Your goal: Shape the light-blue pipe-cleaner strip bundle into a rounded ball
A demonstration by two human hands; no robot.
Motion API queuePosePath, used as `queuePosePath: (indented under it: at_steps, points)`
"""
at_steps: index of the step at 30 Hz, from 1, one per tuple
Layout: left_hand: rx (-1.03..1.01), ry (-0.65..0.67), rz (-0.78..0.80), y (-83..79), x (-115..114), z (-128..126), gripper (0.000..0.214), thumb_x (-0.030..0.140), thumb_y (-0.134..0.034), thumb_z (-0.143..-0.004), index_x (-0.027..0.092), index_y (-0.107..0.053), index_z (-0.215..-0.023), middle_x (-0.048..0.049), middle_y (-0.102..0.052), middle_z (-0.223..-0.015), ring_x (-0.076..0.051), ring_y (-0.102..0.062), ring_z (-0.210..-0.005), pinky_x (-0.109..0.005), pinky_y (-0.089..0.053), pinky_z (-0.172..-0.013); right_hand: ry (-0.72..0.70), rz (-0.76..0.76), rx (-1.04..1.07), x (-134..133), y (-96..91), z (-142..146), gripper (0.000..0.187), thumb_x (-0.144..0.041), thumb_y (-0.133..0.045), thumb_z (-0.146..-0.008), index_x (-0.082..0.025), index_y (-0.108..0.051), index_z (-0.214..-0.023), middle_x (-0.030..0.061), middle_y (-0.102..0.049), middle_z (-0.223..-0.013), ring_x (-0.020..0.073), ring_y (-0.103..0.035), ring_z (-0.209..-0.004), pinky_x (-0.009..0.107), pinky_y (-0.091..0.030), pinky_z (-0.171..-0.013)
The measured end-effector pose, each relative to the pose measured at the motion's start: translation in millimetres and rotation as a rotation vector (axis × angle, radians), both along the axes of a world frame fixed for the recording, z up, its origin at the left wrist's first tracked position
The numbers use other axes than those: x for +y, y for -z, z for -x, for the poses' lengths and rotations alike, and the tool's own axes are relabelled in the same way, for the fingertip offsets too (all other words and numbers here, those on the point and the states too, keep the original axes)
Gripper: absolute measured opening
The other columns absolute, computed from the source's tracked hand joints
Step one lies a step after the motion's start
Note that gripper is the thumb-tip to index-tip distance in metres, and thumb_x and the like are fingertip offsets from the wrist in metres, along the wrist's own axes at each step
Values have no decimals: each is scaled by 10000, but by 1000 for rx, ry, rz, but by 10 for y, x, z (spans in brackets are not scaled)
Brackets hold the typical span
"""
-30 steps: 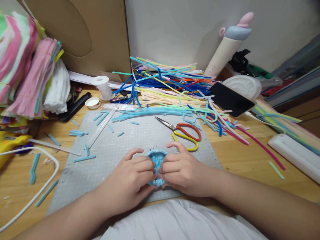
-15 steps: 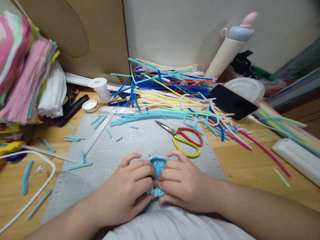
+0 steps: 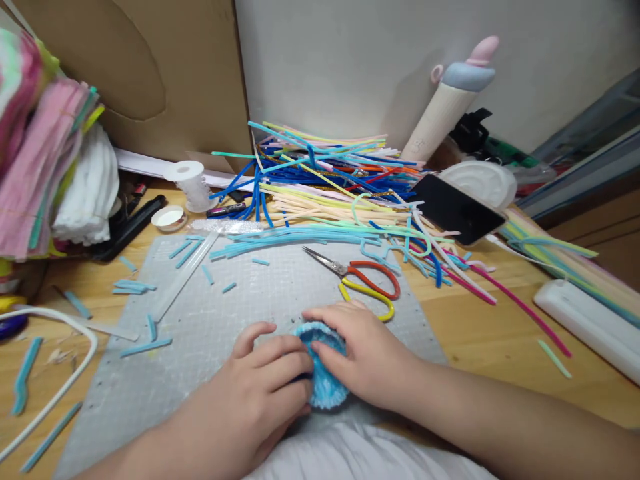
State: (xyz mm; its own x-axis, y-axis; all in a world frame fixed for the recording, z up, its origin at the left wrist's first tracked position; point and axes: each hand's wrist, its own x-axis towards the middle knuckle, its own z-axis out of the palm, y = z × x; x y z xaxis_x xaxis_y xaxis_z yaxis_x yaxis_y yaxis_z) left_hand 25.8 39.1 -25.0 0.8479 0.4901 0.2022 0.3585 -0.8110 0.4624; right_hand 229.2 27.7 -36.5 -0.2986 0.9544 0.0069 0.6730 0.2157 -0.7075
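Note:
Both my hands grip a small fuzzy light-blue pipe-cleaner piece [image 3: 325, 383] over the near edge of the grey mat [image 3: 210, 327]. My left hand [image 3: 260, 393] curls its fingers round the piece's left side. My right hand [image 3: 357, 353] pinches its top and right side, fingers closed on it. Most of the piece is hidden between the fingers. Red-and-yellow-handled scissors [image 3: 363, 283] lie on the mat just beyond my right hand.
A big heap of coloured pipe cleaners [image 3: 330, 193] lies behind the mat, with a black phone [image 3: 457, 208] to its right. A thread spool [image 3: 187, 183] and stacked pink and white bundles [image 3: 55, 167] stand at the left. A white case [image 3: 587, 323] is far right. Cut blue bits scatter on the mat.
My hands and the blue piece have moved slightly toward me. My right hand has shifted over the top of the piece, and more of its lower part now shows.

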Motion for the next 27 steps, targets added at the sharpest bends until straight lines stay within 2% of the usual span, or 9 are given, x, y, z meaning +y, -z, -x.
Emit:
queuePosePath:
  at_steps: [5,10,14,17,21,24,27]
  points:
    - [-8,-11,-40,-2,-25,-1,126,241,-564,-888,279,-629,-990,56,-676,-1077,-128,-546,-1104,-324,-100,-1081,-25,97,-9,10,-47,-1,153,-192,-532,-842,-205,-657,-930,35,-697,-908,191,-613,-873,314,-423,-774]
    - [-57,-72,-2,5,-33,-14,67,276,-575,-884,266,-636,-911,66,-701,-968,-132,-549,-1112,-330,-109,-1074,-4,172,-61,71,-145,-25,112,-170,-531,-829,-165,-640,-854,47,-675,-850,171,-596,-799,270,-407,-696]
    - [7,-56,-59,24,-47,-32,203,339,-565,-887,277,-615,-1074,43,-678,-1142,-153,-529,-1158,-347,-100,-1083,-31,206,-123,134,-236,-24,124,-142,-516,-817,-157,-639,-812,36,-663,-781,149,-568,-723,248,-377,-647]
    - [66,-40,-170,63,-79,-35,282,301,-515,-916,253,-569,-1188,17,-655,-1207,-159,-516,-1177,-352,-91,-1092,-45,210,-184,189,-273,-23,121,-144,-524,-802,-155,-635,-754,30,-647,-725,140,-538,-678,241,-345,-607]
    - [86,-55,-270,92,-138,-9,244,231,-500,-909,220,-598,-1132,6,-674,-1143,-158,-523,-1144,-349,-154,-1077,-96,267,-184,271,-261,-11,108,-153,-536,-786,-156,-629,-731,16,-639,-694,127,-526,-649,226,-331,-571]
    - [99,-87,-291,57,-164,26,236,241,-513,-880,202,-613,-1090,-11,-678,-1097,-179,-535,-1104,-353,-230,-1025,-112,324,-149,316,-249,28,78,-162,-550,-759,-167,-627,-749,-5,-629,-688,114,-516,-625,207,-325,-537]
    - [133,-107,-299,28,-177,44,206,220,-512,-858,198,-622,-1032,-19,-675,-1097,-200,-546,-1070,-367,-273,-974,-103,312,-215,336,-278,85,64,-184,-549,-738,-174,-610,-721,-17,-594,-646,107,-484,-588,205,-309,-508]
